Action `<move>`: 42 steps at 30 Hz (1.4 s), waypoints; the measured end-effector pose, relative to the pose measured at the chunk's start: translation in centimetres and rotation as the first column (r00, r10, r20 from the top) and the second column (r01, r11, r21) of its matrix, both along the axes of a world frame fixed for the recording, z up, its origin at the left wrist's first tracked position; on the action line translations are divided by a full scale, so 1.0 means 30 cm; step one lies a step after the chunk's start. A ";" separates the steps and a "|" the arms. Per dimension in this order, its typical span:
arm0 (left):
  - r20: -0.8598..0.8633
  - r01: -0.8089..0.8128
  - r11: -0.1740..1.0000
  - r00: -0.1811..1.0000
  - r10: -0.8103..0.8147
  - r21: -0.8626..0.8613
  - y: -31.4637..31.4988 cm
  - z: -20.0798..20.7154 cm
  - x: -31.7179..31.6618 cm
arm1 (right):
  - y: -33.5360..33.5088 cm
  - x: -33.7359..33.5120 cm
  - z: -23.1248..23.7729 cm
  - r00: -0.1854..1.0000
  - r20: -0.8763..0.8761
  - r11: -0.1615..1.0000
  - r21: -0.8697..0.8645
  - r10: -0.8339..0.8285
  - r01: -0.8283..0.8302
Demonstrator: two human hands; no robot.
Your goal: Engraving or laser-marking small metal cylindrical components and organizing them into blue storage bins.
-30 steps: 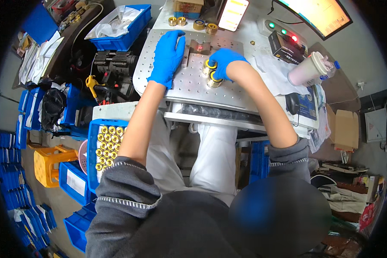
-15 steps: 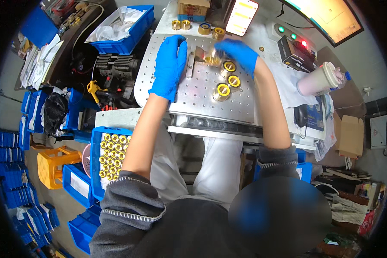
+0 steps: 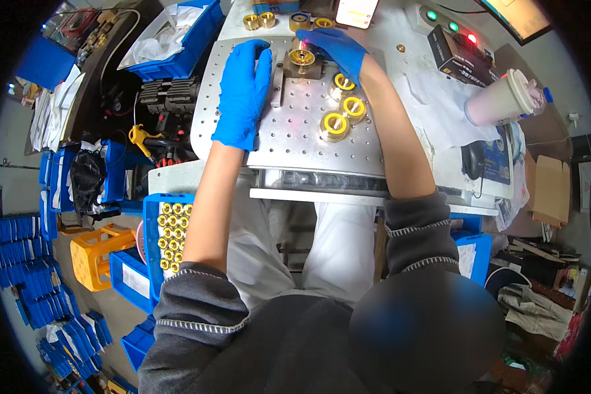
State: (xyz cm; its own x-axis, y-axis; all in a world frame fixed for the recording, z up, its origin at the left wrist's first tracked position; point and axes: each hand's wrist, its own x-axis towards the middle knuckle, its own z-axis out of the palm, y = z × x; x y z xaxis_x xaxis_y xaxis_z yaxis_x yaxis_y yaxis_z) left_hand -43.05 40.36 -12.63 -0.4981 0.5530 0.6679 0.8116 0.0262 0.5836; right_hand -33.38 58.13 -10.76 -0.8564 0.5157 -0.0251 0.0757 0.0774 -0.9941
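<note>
"What are we holding?"
"At upper centre, we're curling our right hand (image 3: 335, 49) around a gold-rimmed fitting (image 3: 302, 56) (at the dark block (image 3: 297, 70))."
"And our left hand (image 3: 241, 92)?"
"We're resting it, loosely open, empty, upper left of centre."

Gold-ended cylindrical fitting (image 3: 302, 56), on its side, atop metal block (image 3: 303, 70)

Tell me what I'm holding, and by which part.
Your right hand seems to hold a golden fitting by its far side; your left hand looks empty.
</note>
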 end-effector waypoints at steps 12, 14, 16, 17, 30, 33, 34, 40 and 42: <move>0.007 0.006 1.000 1.000 -0.006 -0.008 0.004 0.009 0.007 | 0.015 -0.002 0.018 0.978 0.179 0.930 0.329 0.106 -0.161; 0.000 0.011 1.000 1.000 -0.011 -0.004 0.000 0.010 0.004 | 0.016 -0.006 0.010 0.967 0.233 0.889 0.414 0.104 -0.195; 0.047 -0.014 0.998 0.999 0.017 -0.064 -0.011 0.018 0.020 | 0.023 0.001 -0.001 0.987 0.156 0.877 0.468 0.038 -0.108; 0.043 -0.004 0.999 0.999 0.006 -0.053 -0.017 0.023 0.025 | 0.025 0.015 -0.005 0.996 0.087 0.859 0.511 -0.029 -0.020; 0.090 -0.025 0.997 0.995 0.032 -0.077 -0.011 0.034 0.028 | 0.077 0.041 -0.003 0.976 0.164 0.967 0.234 -0.143 0.102; 0.108 0.004 0.997 0.994 0.004 -0.075 -0.015 0.028 0.021 | 0.080 0.029 -0.018 0.977 0.175 0.963 0.261 -0.119 0.070; 0.123 0.011 0.997 0.992 -0.002 -0.073 -0.020 0.027 0.020 | 0.075 0.023 -0.022 0.975 0.184 0.959 0.272 -0.127 0.074; 0.145 0.039 0.996 0.989 -0.027 -0.083 -0.009 0.005 0.013 | 0.094 0.027 -0.042 0.981 0.161 0.962 0.265 -0.107 0.062; 0.152 0.046 0.995 0.988 -0.033 -0.086 -0.012 0.003 0.014 | 0.097 0.025 -0.045 0.980 0.171 0.962 0.266 -0.104 0.056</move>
State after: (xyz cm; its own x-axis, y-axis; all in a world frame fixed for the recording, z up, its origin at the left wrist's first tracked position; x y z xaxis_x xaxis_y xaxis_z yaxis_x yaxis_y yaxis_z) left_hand -42.63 40.02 -12.54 -0.5657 0.6279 0.5345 0.7162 0.0528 0.6959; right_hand -32.64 61.03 -12.12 -0.8056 0.5915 -0.0330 0.2696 0.3164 -0.9095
